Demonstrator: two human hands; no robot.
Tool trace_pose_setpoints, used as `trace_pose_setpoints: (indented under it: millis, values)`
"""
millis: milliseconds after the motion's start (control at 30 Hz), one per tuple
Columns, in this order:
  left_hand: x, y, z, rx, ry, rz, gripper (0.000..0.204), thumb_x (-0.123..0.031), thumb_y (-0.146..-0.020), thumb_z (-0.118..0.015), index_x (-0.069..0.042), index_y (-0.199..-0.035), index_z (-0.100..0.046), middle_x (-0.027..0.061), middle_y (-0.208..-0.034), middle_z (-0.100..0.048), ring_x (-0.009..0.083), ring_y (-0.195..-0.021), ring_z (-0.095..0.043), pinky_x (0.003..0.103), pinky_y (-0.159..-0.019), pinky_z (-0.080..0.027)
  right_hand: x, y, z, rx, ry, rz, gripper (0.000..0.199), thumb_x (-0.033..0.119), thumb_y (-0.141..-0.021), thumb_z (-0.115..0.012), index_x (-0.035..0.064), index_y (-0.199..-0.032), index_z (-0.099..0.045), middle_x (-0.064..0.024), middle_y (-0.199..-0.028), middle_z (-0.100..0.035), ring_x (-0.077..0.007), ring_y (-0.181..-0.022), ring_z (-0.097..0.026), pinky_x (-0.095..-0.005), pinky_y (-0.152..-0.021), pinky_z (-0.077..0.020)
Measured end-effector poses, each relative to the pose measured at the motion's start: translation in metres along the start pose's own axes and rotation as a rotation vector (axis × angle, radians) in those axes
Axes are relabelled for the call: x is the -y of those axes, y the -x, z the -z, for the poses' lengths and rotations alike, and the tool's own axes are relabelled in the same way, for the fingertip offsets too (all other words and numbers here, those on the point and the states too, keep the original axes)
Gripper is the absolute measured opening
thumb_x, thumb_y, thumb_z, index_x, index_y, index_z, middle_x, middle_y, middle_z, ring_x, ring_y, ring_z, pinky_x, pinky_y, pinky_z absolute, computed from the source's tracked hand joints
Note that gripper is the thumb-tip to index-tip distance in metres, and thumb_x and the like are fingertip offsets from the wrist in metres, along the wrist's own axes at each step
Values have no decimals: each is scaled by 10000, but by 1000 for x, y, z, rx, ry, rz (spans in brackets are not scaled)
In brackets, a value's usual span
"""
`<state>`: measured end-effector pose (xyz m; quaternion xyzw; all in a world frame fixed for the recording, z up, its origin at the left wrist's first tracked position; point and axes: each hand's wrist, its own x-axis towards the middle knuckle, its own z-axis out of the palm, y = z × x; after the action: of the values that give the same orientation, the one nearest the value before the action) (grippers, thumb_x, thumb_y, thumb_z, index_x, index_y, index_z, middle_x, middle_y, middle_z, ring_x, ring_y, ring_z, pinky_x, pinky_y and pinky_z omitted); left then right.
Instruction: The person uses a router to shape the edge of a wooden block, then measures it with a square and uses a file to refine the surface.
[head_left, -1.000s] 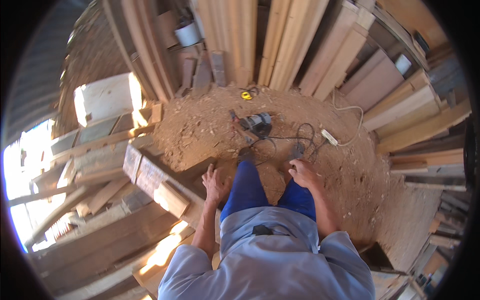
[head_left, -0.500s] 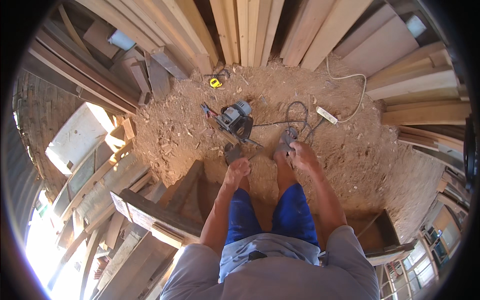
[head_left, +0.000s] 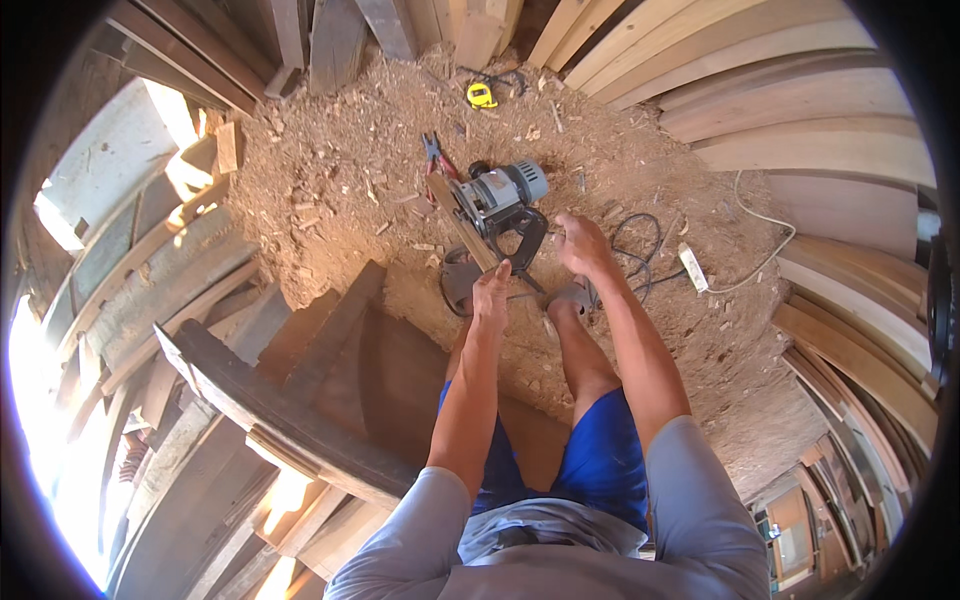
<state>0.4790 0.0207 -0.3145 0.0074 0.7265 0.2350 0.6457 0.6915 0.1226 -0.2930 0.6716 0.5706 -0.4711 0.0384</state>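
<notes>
Both hands have come forward since half a second ago, from above the feet to the near side of the tool, and the view has shifted with them. Left hand (head_left: pixel 489 295): at the lower end of the wood strip (head_left: pixel 465 222) that lies along the tool; thumb and fingertips overlap that end from above, and whether they are closed on it or only over it cannot be told. Right hand (head_left: pixel 585 248): fingers loosely bent and apart, nothing seen between them, just to the right of the black loop handle (head_left: pixel 538 228) and not seen to touch it.

Key relation: the grey power tool (head_left: pixel 497 192) lies on the ground (head_left: pixel 350 130) straight ahead of the left hand and ahead and to the left of the right. Its strip runs slantwise, far left to near right, the near end at the left hand; the motor points away to the right. Thus the left hand is nearer the strip, the right nearer the handle, which sits between the two.

Farther out: pliers (head_left: pixel 432 150) with red grips beside the strip's far end; a black cord (head_left: pixel 658 237) looped right of the right hand; a white power strip (head_left: pixel 692 268) beyond it; a yellow tape measure (head_left: pixel 481 95) well ahead; stacked planks (head_left: pixel 800 140) along the right.
</notes>
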Motion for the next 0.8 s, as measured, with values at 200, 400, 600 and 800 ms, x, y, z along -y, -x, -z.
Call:
trace_pose_setpoints:
  millis: [200,400,600,800]
  values:
    - [20,-32,-39,-9,599,160,258,-210,-901,-782,-25,-1026,-653,57,-942,-680,195,-760,-651,316,-604,-522,-38,-46,-45,-34,-45,-9,401,230,-908,-677,26,-1249,-623,-264,-1108,-691,-432,-1082,-654,-485,-929,-525]
    - [24,-53,-50,-99,732,45,281,-140,-886,-730,8,-1116,-664,88,-1016,-709,244,-865,-706,327,-717,-603,-38,-15,-45,-35,-252,-68,400,233,-914,-674,-3,-1234,-621,-250,-1169,-684,-408,-1111,-656,-456,-953,-521]
    - [-35,-25,-43,-38,306,-216,240,-116,-807,-747,-3,-1014,-702,61,-917,-706,183,-783,-659,357,-691,-529,-57,52,-14,-28,-333,-192,361,232,-938,-634,14,-1225,-634,-240,-1196,-684,-390,-1124,-659,-430,-964,-523]
    - [-74,72,15,-5,-673,-285,518,-335,-817,-750,9,-1193,-658,172,-983,-727,336,-945,-697,429,-881,-523,-67,95,14,-140,-635,-244,477,353,-942,-688,23,-1279,-620,-191,-1248,-680,-341,-1121,-668,-424,-956,-523]
